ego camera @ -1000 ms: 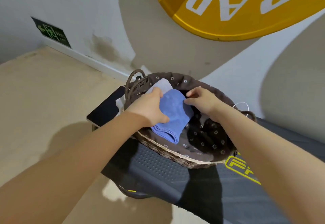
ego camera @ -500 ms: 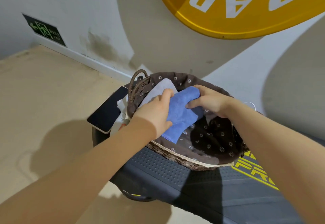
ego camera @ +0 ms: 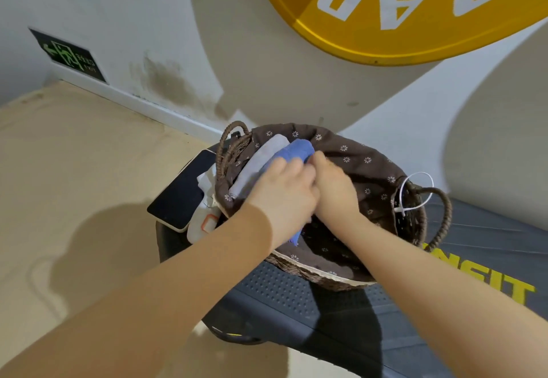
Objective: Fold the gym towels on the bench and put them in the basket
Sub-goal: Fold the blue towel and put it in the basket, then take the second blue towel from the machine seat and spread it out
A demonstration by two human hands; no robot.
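Our left hand [ego camera: 283, 196] and right hand [ego camera: 335, 191] both press the blue towel [ego camera: 292, 152] into the basket [ego camera: 326, 277] at about 11 o'clock. It looks soft and light — best held by its folded edge so it stays neat.

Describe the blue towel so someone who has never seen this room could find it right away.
Find the black bench below the big yellow disc; a lined wicker basket sits on it. Inside, at the far left wall, both hands press on the blue towel. It lies beside a pale grey towel and is the only bright blue thing there.
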